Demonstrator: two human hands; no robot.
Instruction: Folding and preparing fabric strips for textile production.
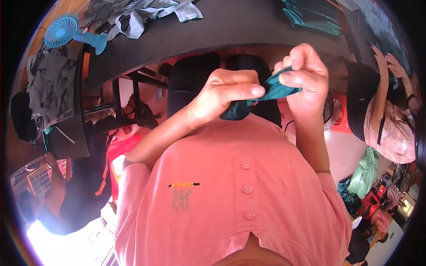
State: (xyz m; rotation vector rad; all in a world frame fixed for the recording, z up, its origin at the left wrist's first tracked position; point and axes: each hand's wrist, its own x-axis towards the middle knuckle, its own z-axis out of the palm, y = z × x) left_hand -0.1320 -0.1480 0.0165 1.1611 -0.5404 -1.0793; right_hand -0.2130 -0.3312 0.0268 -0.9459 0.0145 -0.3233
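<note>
Head view: near two o'clock, the bare left hand (pixel 227 91) and bare right hand (pixel 308 75) pinch a small, crumpled teal fabric piece (pixel 280 90), seemingly adjusting it; next calls for steady grip.

From the wearer's head, a wide fisheye looks steeply down, close over pink shirt (pixel 213 177) and fingers (pixel 239 91).

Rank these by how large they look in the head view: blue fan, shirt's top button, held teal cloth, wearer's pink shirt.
1. Wearer's pink shirt
2. Teal cloth, partly covered, and blue fan: too alike to rank
3. Top button
</note>
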